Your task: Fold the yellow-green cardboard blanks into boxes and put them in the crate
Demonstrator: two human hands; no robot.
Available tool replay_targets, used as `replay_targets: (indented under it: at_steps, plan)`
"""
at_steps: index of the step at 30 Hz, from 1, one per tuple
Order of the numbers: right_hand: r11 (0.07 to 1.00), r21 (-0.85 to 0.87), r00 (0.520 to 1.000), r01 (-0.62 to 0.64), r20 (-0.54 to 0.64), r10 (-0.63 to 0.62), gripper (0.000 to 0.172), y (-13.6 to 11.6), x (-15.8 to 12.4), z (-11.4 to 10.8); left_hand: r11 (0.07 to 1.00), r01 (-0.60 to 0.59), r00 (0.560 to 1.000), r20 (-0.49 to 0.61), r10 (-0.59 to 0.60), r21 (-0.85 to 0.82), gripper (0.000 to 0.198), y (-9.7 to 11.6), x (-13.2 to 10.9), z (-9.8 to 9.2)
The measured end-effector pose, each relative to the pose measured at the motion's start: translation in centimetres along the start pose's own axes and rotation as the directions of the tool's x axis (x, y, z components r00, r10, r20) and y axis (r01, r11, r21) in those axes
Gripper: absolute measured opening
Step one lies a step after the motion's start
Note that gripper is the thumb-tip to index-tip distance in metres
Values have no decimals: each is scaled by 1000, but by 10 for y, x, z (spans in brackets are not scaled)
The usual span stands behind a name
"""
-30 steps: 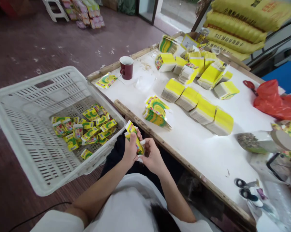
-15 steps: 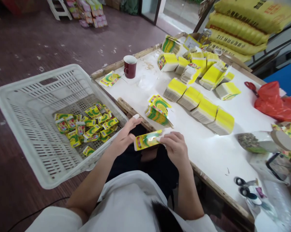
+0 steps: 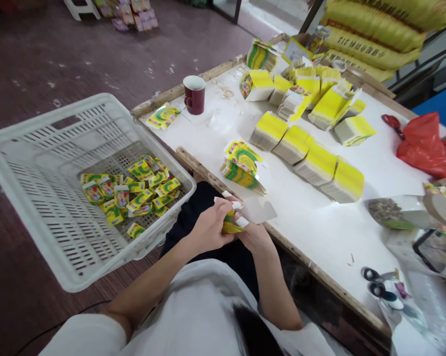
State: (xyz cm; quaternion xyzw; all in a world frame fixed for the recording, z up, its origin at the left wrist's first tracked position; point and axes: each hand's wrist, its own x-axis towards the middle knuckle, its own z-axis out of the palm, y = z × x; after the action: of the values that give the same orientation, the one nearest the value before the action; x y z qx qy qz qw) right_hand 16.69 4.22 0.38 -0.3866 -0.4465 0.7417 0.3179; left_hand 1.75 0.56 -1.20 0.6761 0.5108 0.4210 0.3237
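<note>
Close to the table's front edge, my left hand (image 3: pixel 211 225) and my right hand (image 3: pixel 254 235) are together, both closed on one small yellow-and-green carton (image 3: pixel 231 226). White wraps cover some fingertips. My fingers hide most of the carton, and a pale flap (image 3: pixel 260 210) sticks out to the right beyond them. Just past my hands, a stack of flat yellow-green cartons (image 3: pixel 241 168) lies on the white tabletop (image 3: pixel 300 232). Left of me, a white plastic basket (image 3: pixel 37 198) holds several small folded yellow boxes (image 3: pixel 139 200).
A maroon mug (image 3: pixel 194 96) stands near the table's left edge. Rows of yellow card bundles (image 3: pixel 315 160) run across the middle. To the right are a red plastic bag (image 3: pixel 426 146), a jar (image 3: pixel 397 212) and scissors (image 3: pixel 377 284). Yellow sacks (image 3: pixel 371 39) are piled behind.
My left hand has moved right and closed on the carton, which was flat and held by my right hand. It is now bent between both hands. The view has shifted slightly.
</note>
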Motion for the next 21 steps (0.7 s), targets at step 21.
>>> replay_targets:
  at_steps: [21]
  plan:
    - [534, -748, 888, 393, 157, -433, 28, 7, -9, -40, 992, 95, 995, -29, -93, 83, 54, -1, 1, -30]
